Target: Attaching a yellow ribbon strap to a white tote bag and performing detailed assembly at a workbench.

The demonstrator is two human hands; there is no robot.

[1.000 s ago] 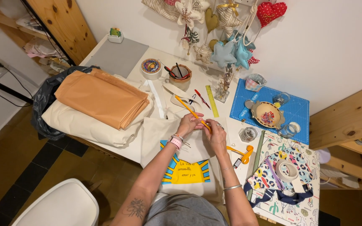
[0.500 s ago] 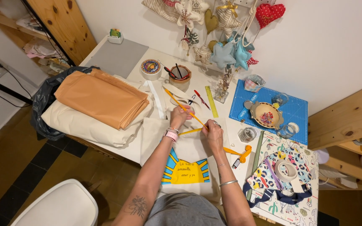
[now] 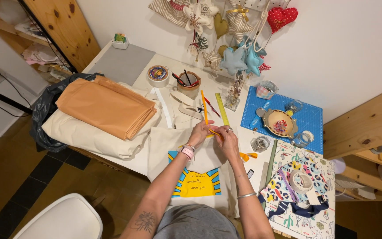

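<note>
My left hand [image 3: 198, 133] and my right hand [image 3: 227, 138] meet over a cream cloth bag [image 3: 169, 139] at the middle of the table. Both pinch a thin orange strip [image 3: 204, 106] that looks like a measuring tape. It runs from my fingers straight up toward the back of the table. Its other end lies curled to the right of my right wrist [image 3: 248, 156]. Under my forearms the bag shows a yellow and blue sun print [image 3: 196, 182]. My left wrist wears a pink band, my right a thin bangle.
Folded orange fabric [image 3: 107, 106] lies on cream cloth [image 3: 87, 137] at the left, over a black bag [image 3: 45, 110]. A tool cup [image 3: 189, 82], round tin [image 3: 158, 73], green ruler [image 3: 222, 108], blue cutting mat [image 3: 308, 116] and patterned cloth with a tape roll [image 3: 300, 181] surround my hands. A white chair [image 3: 63, 221] stands below left.
The orange strip has swung from a slant toward the left to nearly upright. My hands have shifted slightly along it and still hold it.
</note>
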